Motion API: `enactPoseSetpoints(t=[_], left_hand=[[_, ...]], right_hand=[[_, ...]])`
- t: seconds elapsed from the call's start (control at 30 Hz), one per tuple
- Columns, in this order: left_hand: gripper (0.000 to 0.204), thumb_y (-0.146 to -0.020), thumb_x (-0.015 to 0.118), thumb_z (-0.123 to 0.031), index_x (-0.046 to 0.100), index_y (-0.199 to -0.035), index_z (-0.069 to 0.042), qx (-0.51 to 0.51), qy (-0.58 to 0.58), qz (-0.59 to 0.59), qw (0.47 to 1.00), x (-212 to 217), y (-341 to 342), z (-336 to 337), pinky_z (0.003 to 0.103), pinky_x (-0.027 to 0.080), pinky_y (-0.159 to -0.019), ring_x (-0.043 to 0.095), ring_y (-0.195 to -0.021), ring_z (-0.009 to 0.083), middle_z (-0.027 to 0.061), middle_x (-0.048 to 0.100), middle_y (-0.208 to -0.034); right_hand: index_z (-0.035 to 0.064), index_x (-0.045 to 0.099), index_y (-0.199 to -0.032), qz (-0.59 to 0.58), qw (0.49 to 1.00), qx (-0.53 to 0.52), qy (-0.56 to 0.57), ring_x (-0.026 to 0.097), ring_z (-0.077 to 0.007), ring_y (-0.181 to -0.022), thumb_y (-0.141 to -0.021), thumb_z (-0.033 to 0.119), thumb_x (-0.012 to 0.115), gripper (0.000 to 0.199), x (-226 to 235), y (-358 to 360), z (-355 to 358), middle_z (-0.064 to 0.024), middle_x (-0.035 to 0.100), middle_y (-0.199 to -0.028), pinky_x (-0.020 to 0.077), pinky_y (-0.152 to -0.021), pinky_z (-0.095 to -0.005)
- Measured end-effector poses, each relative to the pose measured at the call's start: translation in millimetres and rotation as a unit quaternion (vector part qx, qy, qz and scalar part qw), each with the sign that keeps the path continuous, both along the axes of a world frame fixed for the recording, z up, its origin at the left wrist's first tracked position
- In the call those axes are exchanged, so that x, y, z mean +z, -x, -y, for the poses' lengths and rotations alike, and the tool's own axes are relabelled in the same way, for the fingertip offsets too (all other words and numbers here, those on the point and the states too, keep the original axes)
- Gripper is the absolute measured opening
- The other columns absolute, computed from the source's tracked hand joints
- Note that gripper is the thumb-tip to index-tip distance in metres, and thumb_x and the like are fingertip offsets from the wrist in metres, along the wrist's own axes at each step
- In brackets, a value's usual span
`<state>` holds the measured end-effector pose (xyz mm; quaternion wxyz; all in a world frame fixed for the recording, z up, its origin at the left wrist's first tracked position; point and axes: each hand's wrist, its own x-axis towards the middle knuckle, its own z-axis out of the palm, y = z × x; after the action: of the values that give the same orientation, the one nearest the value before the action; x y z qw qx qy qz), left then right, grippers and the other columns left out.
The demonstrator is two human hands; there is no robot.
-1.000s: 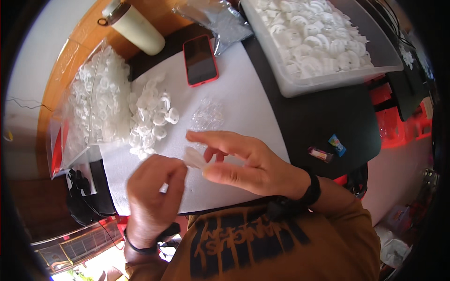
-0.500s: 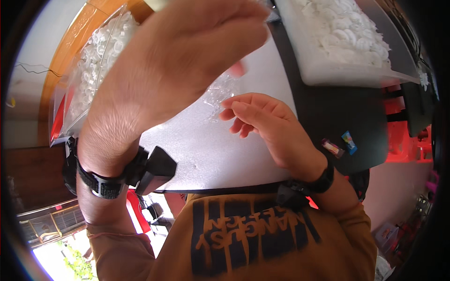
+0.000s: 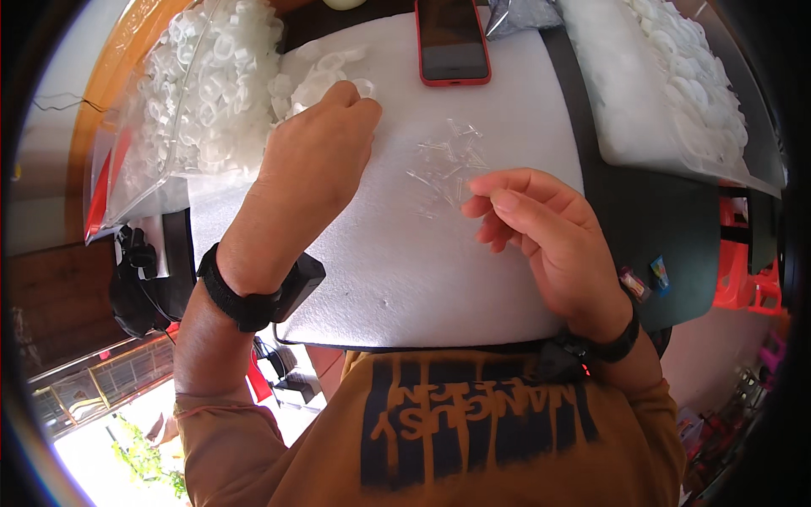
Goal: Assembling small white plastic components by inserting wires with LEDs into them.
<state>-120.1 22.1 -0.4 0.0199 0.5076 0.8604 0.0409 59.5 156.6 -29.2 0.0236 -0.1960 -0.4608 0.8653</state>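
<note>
My left hand [image 3: 323,154] is over a loose pile of translucent white plastic rings [image 3: 325,74] on the white foam mat [image 3: 389,279]. Its fingers are curled downward and their tips are hidden, so what they hold cannot be seen. On the right, my right hand [image 3: 553,232] hovers above the mat with thumb and forefinger pinched and the other fingers curled loosely. Anything in that pinch is too small to make out. Beside its fingertips lie several thin clear plastic sticks [image 3: 452,156], scattered on the mat.
A clear bin of white plastic rings [image 3: 207,93] stands at the left. Another bin [image 3: 629,127] of white parts is at the far right. At the back are a red-cased phone [image 3: 454,42] and a plastic bag [image 3: 524,15]. Small wrappers [image 3: 659,275] lie on the dark tabletop [image 3: 621,211].
My left hand has come down and back from high at the far side to the ring pile. My right hand keeps its pinch. The view has shifted, and the phone now shows.
</note>
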Motion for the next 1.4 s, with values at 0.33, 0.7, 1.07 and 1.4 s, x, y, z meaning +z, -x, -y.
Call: enactPoseSetpoints(t=[0.33,0.7,1.07,1.4], left_hand=[[0.027,-0.076,0.061,-0.008,0.058,-0.101,0.003,0.204,-0.258,0.543,0.773,37,-48,10,0.015,0.034,-0.054,0.045,-0.064,0.0016,0.0010,0.058,-0.085],[0.041,-0.077,0.067,-0.022,0.047,-0.106,-0.001,0.172,-0.364,0.656,0.638,0,-87,11,0.018,0.043,-0.051,0.053,-0.066,0.0079,0.0076,0.059,-0.088],[0.035,-0.075,0.064,0.000,0.051,-0.107,0.004,0.053,-0.359,0.455,0.813,-3,-93,22,0.020,0.042,-0.063,0.049,-0.071,0.0075,0.0071,0.054,-0.100],[0.046,-0.066,0.052,0.021,0.050,-0.108,0.003,-0.111,-0.416,0.282,0.857,-11,-99,21,0.021,0.048,-0.056,0.059,-0.082,0.0177,0.0155,0.054,-0.100]], right_hand=[[0.0032,0.058,-0.103,-0.020,1.000,0.003,-0.023,0.051,-0.0077,-0.079,-0.087,0.017,0.052,0.022,3,-3,-4,-0.0028,0.060,-0.091,0.0409,-0.071,-0.0229],[-0.0005,0.052,-0.109,-0.130,0.991,0.014,-0.038,0.053,-0.0131,-0.082,-0.085,0.014,0.053,0.028,1,-5,3,-0.0092,0.059,-0.099,0.0442,-0.069,-0.0254],[0.0019,0.049,-0.111,-0.147,0.988,0.030,-0.021,0.053,-0.0152,-0.090,-0.084,0.011,0.053,0.029,0,-7,7,-0.0124,0.053,-0.111,0.0429,-0.078,-0.0293],[0.0016,0.050,-0.109,-0.119,0.991,0.051,0.030,0.054,-0.0160,-0.096,-0.083,0.021,0.055,0.033,5,-5,5,-0.0124,0.054,-0.111,0.0432,-0.078,-0.0282]])
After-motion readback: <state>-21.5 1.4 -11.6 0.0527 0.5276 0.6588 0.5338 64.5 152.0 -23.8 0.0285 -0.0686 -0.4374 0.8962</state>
